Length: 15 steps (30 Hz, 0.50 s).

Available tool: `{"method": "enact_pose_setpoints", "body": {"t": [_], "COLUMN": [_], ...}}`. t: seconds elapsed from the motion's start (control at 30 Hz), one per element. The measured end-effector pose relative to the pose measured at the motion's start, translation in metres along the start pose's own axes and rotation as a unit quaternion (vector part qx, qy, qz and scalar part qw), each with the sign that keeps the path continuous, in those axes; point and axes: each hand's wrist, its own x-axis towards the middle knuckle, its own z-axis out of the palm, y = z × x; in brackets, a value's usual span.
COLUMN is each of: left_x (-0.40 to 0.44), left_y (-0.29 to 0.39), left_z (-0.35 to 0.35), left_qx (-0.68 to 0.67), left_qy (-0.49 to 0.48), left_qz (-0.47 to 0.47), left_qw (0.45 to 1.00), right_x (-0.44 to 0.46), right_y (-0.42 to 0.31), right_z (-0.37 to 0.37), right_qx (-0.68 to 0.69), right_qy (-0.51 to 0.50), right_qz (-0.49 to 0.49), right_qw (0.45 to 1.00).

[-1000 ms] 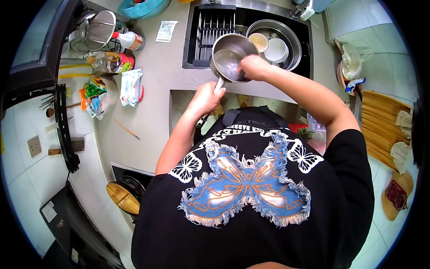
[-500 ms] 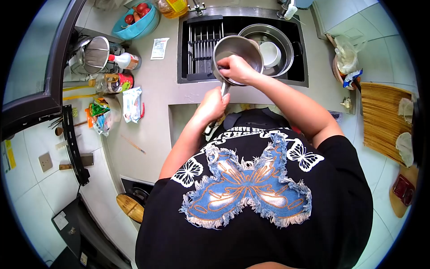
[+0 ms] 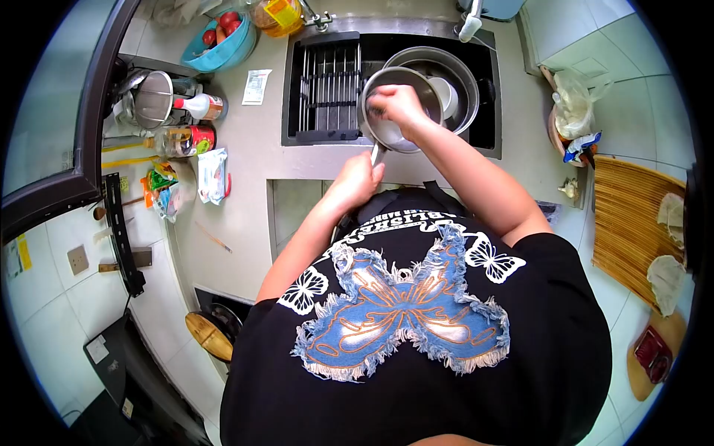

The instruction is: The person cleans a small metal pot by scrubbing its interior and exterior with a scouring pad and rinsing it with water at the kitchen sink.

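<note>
My left hand (image 3: 358, 180) is closed round the handle of a metal saucepan (image 3: 401, 137), which hangs over the front edge of the black sink (image 3: 487, 137). Inside the saucepan, against its left inner wall, is my right hand (image 3: 396, 105), fingers curled round something dark and too small to make out. Behind the saucepan a larger metal pot (image 3: 470, 74) stands in the sink with a white bowl (image 3: 446, 97) in it. A black and silver drying rack (image 3: 327, 89) spans the sink's left part.
A blue basin (image 3: 236, 50) of red vegetables and an oil bottle (image 3: 279, 16) stand at the back left. Wipes (image 3: 213, 175), a spray bottle (image 3: 204, 107) and a paper (image 3: 256, 87) lie or stand left of the sink. A faucet (image 3: 471, 26) is behind it.
My right hand has moved from the saucepan's right side to its left inner wall. The saucepan now covers more of the larger pot. The camera view has shifted.
</note>
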Motion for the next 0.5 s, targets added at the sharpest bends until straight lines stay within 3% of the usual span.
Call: {"method": "enact_pose_setpoints", "body": {"t": [0.03,0.07,0.1,0.17,0.23,0.27,0.3,0.37,0.5], "left_x": [-0.004,-0.01,-0.009,-0.01,-0.012,-0.01,-0.01,-0.005,0.007], "left_y": [0.009,0.019,0.006,0.01,0.017,0.016,0.015,0.015,0.001], "left_z": [-0.011,-0.024,-0.024,-0.036,-0.04,-0.037,-0.034,-0.031,-0.018], "left_qx": [0.005,0.008,0.032,0.007,-0.041,-0.077,-0.115,-0.095,-0.144], "left_qy": [0.014,0.0,0.017,-0.031,-0.063,-0.092,-0.122,-0.143,-0.138], "left_qz": [-0.003,-0.042,0.001,-0.047,-0.094,-0.107,-0.117,-0.103,-0.111], "left_qw": [1.0,0.999,0.999,0.998,0.993,0.987,0.979,0.98,0.974], "right_x": [-0.006,-0.004,-0.011,-0.006,-0.012,-0.01,0.0,0.018,0.014], "right_y": [-0.001,-0.004,-0.019,-0.005,-0.016,-0.023,-0.022,-0.023,-0.012], "right_z": [-0.002,-0.01,-0.018,-0.041,-0.049,-0.051,-0.062,-0.075,-0.083], "right_qx": [-0.159,-0.271,-0.348,-0.396,-0.614,-0.745,-0.807,-0.712,-0.69], "right_qy": [-0.084,-0.216,-0.298,-0.382,-0.338,-0.276,-0.265,-0.17,-0.175], "right_qz": [-0.07,-0.062,-0.094,-0.18,-0.118,-0.14,-0.29,-0.537,-0.566], "right_qw": [0.981,0.936,0.884,0.816,0.703,0.59,0.441,0.419,0.415]}}
